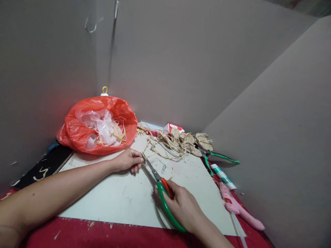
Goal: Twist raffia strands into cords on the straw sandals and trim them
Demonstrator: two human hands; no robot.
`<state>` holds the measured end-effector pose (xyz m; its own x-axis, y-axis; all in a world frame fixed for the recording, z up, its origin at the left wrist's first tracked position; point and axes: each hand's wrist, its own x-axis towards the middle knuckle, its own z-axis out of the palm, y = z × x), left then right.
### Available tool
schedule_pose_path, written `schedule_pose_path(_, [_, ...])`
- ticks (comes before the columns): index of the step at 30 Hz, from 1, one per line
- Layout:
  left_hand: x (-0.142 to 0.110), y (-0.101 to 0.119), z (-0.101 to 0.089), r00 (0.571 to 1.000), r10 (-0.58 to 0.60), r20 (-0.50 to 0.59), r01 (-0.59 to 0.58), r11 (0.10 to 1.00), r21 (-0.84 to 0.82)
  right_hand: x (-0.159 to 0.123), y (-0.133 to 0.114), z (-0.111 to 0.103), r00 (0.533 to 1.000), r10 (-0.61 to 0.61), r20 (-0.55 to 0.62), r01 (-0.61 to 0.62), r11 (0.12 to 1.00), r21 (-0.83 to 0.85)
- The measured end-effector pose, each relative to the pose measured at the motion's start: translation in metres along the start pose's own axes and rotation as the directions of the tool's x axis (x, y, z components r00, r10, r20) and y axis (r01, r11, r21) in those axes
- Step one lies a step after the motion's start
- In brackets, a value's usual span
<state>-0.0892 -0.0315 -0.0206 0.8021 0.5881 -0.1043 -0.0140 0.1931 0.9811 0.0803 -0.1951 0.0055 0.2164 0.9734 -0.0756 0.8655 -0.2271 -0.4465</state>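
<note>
In my right hand is a pair of scissors with green and orange handles. The blades look nearly closed, and their tips reach the fingertips of my left hand. That left hand is pinched shut at the near end of a thin twisted straw cord. The cord runs back toward a tangled heap of straw-coloured cords and woven leaf-shaped pieces. Inside the left fingers, the very end of the cord is hidden.
A white board lies on a red cloth. An orange-red plastic bag holding scraps stands at the back left. Along the right edge are green-handled pliers, a green-and-white tube and a pink glue gun. Grey walls enclose the space.
</note>
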Motion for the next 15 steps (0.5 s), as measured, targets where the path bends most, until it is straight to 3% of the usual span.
schedule_pose_path(6, [0.001, -0.002, -0.003, 1.000, -0.011, -0.002, 0.011, 1.000, 0.011, -0.013, 0.018, -0.008, 0.993, -0.028, -0.115, 0.038, 0.995, 0.089])
schedule_pose_path(11, [-0.002, 0.000, -0.001, 1.000, -0.015, -0.004, 0.016, 0.995, 0.102, -0.049, 0.060, -0.024, 0.989, 0.109, -0.099, -0.121, 0.984, -0.134])
schedule_pose_path(15, [-0.004, -0.001, 0.003, 0.999, 0.029, 0.042, -0.040, 0.961, 0.275, -0.079, 0.083, -0.024, 0.974, 0.226, -0.018, -0.222, 0.940, -0.258])
